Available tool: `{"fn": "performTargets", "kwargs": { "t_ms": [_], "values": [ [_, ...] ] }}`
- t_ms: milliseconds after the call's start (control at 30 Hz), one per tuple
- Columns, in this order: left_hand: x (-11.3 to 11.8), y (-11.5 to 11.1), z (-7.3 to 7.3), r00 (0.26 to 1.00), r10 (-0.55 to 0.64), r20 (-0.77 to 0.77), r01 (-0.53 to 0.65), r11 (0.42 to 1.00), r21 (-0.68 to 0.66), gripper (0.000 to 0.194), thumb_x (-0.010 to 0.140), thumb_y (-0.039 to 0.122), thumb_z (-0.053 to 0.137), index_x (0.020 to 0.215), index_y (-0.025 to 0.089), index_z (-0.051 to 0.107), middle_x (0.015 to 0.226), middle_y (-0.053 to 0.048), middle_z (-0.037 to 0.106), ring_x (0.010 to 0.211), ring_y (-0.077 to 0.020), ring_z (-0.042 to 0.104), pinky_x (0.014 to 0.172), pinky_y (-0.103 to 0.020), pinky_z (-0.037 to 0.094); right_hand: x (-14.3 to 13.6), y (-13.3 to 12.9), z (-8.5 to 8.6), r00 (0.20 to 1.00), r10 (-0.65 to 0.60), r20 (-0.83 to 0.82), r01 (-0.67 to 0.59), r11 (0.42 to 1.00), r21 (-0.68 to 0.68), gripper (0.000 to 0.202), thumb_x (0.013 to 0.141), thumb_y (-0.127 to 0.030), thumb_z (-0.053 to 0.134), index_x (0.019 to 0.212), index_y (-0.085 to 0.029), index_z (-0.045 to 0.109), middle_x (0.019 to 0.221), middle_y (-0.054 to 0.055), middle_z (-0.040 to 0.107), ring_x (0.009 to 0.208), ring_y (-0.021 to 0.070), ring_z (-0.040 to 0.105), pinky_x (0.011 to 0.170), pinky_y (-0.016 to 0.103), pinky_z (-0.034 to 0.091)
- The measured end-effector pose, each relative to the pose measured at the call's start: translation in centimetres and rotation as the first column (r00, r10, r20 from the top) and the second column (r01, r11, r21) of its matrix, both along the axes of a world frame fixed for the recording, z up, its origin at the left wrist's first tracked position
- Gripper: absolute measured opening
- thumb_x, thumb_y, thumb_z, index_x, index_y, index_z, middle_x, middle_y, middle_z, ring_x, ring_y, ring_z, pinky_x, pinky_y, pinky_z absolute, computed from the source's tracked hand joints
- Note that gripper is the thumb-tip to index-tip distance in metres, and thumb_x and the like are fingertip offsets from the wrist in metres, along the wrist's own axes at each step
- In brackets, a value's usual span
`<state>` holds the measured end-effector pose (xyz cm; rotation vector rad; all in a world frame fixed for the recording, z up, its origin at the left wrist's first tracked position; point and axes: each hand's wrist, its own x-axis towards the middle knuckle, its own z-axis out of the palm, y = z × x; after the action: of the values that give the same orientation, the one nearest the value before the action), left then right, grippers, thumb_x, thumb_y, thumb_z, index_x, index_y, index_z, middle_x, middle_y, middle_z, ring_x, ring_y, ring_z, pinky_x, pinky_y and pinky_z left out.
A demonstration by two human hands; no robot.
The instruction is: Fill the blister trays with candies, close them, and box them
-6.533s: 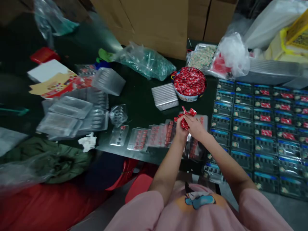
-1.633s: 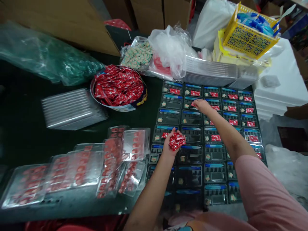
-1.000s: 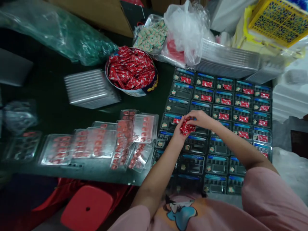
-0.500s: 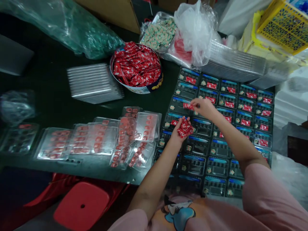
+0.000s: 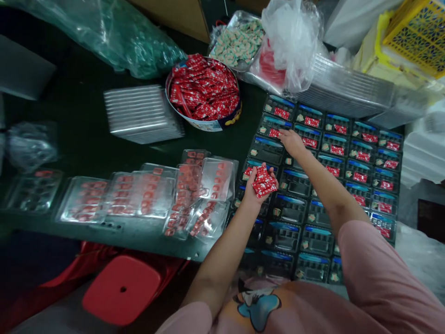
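Observation:
My left hand [image 5: 256, 191] is closed around a small stack of red patterned packets [image 5: 265, 182], held above the near-left trays. Farther out, my right hand [image 5: 292, 142] has its fingertips on the right end of a single red packet [image 5: 275, 133], which lies in a compartment of a black plastic tray [image 5: 266, 122] in the second row. The trays stand in rows, each with a blue pen-like stick along its top; most show a small pale piece. Many of the far and right trays hold a red packet too, such as this packet [image 5: 312, 121].
A round tin [image 5: 205, 125] heaped with red packets stands beyond the trays, near a metal tray [image 5: 239, 18] of pale green pieces. Stacked clear plastic trays [image 5: 139, 113] and clear packs [image 5: 217, 178] with red pieces lie left. A red stool [image 5: 121, 290] stands below the table edge.
My right hand has moved away from me with the red packet and brought it down into a second-row tray. The left hand still holds its stack, now turned more upward.

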<state>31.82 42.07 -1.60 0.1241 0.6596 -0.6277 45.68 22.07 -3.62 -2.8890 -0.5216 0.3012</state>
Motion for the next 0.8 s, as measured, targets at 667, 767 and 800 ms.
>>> {"fn": "performTargets", "kwargs": {
  "t_ms": [667, 767, 800],
  "values": [
    [-4.6, 1.4, -0.7, 0.992, -0.123, -0.041, 0.123, 0.992, -0.021, 0.022, 0.095, 0.038, 0.053, 0.108, 0.026, 0.065, 0.083, -0.001, 0.068, 0.063, -0.0111, 0.063, 0.065, -0.030, 0.053, -5.2, 1.3, 1.4, 0.919, -0.318, -0.232, 0.393, 0.707, 0.588, 0.025, 0.082, -0.021, 0.053, 0.102, -0.015, 0.067, 0.083, 0.002, 0.069, 0.077, 0.0159, 0.061, 0.077, 0.028, 0.048],
    [-4.7, 2.1, -0.6, 0.992, -0.115, -0.048, 0.116, 0.993, 0.008, 0.024, 0.094, 0.041, 0.055, 0.109, 0.026, 0.065, 0.086, -0.002, 0.069, 0.065, -0.0113, 0.063, 0.069, -0.031, 0.053, -2.6, 2.4, 0.5, 0.975, -0.142, -0.171, 0.207, 0.861, 0.464, 0.027, 0.082, -0.015, 0.051, 0.100, -0.016, 0.071, 0.094, 0.004, 0.071, 0.090, 0.0181, 0.063, 0.086, 0.029, 0.046],
    [-4.7, 2.2, -0.5, 0.992, -0.115, -0.052, 0.116, 0.993, 0.019, 0.025, 0.094, 0.042, 0.054, 0.110, 0.026, 0.065, 0.088, -0.002, 0.069, 0.065, -0.0113, 0.063, 0.070, -0.032, 0.054, -1.9, 2.9, 0.2, 0.981, -0.072, -0.179, 0.141, 0.899, 0.414, 0.027, 0.082, -0.014, 0.051, 0.098, -0.015, 0.072, 0.097, 0.005, 0.071, 0.093, 0.0188, 0.063, 0.089, 0.029, 0.046]
  ]
}}
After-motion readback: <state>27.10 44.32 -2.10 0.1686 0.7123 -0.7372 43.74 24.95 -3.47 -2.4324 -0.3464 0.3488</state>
